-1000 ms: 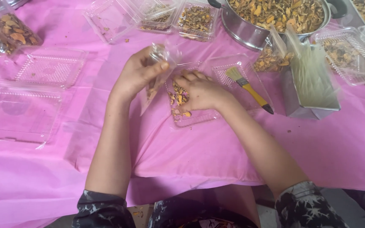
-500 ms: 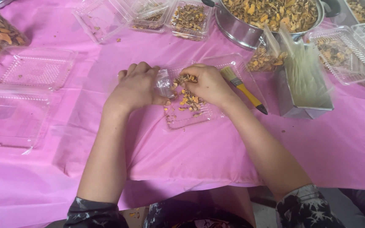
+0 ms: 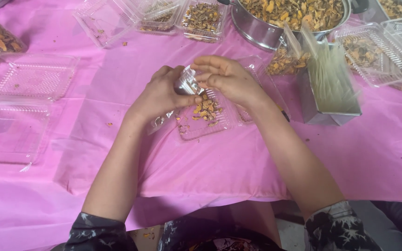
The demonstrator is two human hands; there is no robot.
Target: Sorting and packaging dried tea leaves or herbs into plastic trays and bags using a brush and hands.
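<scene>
We find both hands meeting above a clear plastic clamshell tray (image 3: 210, 122) of dried snack pieces, mid-table on the pink tablecloth (image 3: 117, 83). Our left hand (image 3: 161, 95) pinches its crumpled clear lid (image 3: 188, 84); our right hand (image 3: 226, 78) hovers alongside, fingers loosely curled, holding nothing visible.

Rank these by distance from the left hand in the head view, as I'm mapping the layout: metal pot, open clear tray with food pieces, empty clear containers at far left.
1. Open clear tray with food pieces, just right of the left hand.
2. Empty clear containers, to its left.
3. Metal pot, up and right.
</scene>
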